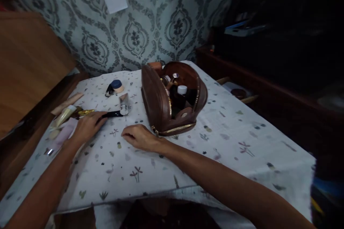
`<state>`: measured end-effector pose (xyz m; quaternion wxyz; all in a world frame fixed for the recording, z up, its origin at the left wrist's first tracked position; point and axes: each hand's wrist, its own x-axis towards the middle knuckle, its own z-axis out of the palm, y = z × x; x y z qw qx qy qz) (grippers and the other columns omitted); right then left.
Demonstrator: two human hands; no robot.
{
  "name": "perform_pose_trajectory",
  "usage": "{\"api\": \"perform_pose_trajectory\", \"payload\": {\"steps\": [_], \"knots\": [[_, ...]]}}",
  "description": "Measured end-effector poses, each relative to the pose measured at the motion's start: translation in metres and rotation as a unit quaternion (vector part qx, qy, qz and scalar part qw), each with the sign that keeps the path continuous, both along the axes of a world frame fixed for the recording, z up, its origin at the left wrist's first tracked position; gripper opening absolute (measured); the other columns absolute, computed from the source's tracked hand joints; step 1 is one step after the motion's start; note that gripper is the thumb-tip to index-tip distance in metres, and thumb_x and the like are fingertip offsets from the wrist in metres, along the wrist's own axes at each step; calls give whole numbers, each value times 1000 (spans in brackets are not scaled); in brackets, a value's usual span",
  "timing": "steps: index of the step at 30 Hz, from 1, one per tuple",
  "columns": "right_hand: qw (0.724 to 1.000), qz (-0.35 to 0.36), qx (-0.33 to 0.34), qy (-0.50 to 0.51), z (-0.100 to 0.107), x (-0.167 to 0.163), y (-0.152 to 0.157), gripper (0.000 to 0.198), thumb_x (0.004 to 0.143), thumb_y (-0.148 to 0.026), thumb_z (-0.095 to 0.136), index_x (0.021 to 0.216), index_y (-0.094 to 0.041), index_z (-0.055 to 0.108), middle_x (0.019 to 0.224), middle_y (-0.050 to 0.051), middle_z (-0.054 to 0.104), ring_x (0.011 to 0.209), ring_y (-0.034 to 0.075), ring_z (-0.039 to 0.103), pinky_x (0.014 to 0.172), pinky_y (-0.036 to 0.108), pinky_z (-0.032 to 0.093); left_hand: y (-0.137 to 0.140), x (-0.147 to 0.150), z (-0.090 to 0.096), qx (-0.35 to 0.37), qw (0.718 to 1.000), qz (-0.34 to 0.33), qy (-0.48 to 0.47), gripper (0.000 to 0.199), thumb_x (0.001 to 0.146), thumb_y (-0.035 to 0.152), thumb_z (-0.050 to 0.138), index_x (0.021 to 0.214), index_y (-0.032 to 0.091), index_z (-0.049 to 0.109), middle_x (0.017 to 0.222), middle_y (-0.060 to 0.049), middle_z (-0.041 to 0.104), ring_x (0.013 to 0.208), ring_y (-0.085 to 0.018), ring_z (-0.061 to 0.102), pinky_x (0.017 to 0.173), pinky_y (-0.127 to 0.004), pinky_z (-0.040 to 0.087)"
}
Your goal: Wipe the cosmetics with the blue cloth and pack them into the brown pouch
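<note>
My left hand [90, 127] lies at the left of the table, its fingers closed at the near end of a slim black stick-shaped item [113, 114]. The far end of this item meets a small tube with a silvery cap [124, 104]. In front of the brown cosmetic bag [155, 96], my right hand [139, 137] rests on the cloth with its fingers curled and nothing showing in them. The bag stands unzipped, and a white-capped bottle [182, 92] and other small items show inside. Beside my left hand are a lilac tube [63, 134] and a pale yellowish tube [64, 115].
A patterned white cloth [161, 170] covers the table. Farther back lie a dark blue-lidded jar [117, 85] and a small black item [109, 90]. A wooden panel [32, 68] borders the left side; dark furniture [274, 89] stands at the right. Patterned wallpaper [134, 39] is behind.
</note>
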<state>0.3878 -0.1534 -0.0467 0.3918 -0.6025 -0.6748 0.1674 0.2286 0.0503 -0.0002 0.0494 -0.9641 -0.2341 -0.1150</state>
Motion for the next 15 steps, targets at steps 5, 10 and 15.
{"api": "perform_pose_trajectory", "payload": {"steps": [5,10,15], "knots": [[1000,2,12,29,0,0,-1,16,90,-9,58,92,-15,73,85,4,75,76,14,65,71,22,44,6,-6,-17,51,997,26,-55,50,98,51,41,129,18,62,127,-15,62,121,-33,53,101,-49,46],[999,6,16,45,0,0,-2,16,91,-10,57,90,-16,72,85,4,74,75,14,65,71,23,46,14,-20,-35,-26,998,-7,-59,50,98,45,45,140,18,51,132,-15,58,125,-31,53,106,-49,45],[998,-31,63,1,-5,-2,-3,23,94,-13,52,110,-16,68,107,10,68,86,17,66,78,28,53,-2,-34,-28,-77,991,-59,-87,37,97,35,48,130,22,60,119,-10,63,113,-27,59,99,-43,50]]}}
